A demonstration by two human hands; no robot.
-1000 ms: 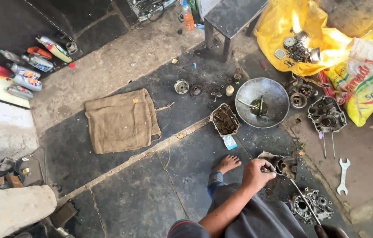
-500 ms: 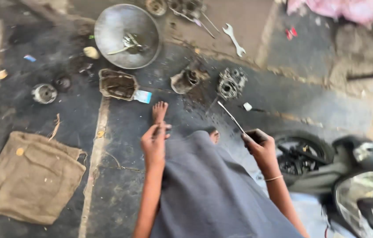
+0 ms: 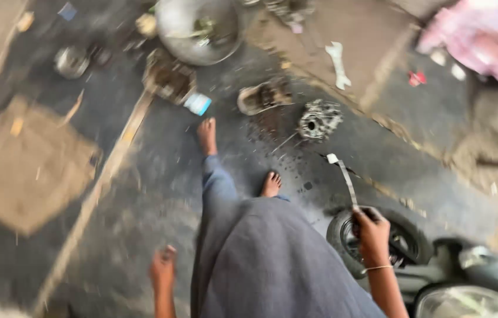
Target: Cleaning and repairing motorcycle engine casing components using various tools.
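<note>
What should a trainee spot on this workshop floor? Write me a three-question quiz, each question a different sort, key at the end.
1. True or false: the right hand grips a long thin metal tool.
2. Where does the wrench lie? A) in the metal bowl B) on the bare floor C) on the brown sack
3. Fill in: just beside the right hand, at the lower right, sits a black ____.
Key: 1 true; 2 B; 3 tyre.
</note>
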